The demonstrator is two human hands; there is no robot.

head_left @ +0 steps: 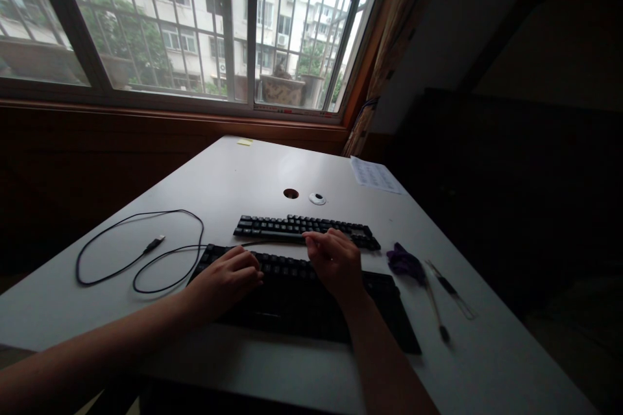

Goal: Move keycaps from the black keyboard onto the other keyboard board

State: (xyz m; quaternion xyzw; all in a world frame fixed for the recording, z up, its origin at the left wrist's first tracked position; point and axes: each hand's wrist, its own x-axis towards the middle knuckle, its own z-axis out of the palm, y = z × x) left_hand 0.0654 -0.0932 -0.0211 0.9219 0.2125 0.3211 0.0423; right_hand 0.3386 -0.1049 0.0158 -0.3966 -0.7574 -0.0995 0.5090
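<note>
A black keyboard (287, 305) lies along the near side of the white table (195, 363). My left hand (232, 275) rests on its left part, fingers curled together against it. My right hand (335, 262) is held over its upper right part with thumb and forefinger pinched. Whatever is in that pinch is too small or hidden to name. Just beyond the pinched fingertips lie rows of black keycaps (263, 225), with a long bar along their near edge. A black cable (168, 251) runs from behind the keyboard and loops to the left.
The cable ends in a USB plug (154, 244). At the right lie a purple cloth (405, 262), a thin-handled brush (435, 308) and a wire tool (450, 288). Farther back are a table hole (291, 194), a round cover (318, 198), papers (374, 175) and a yellow note (244, 142).
</note>
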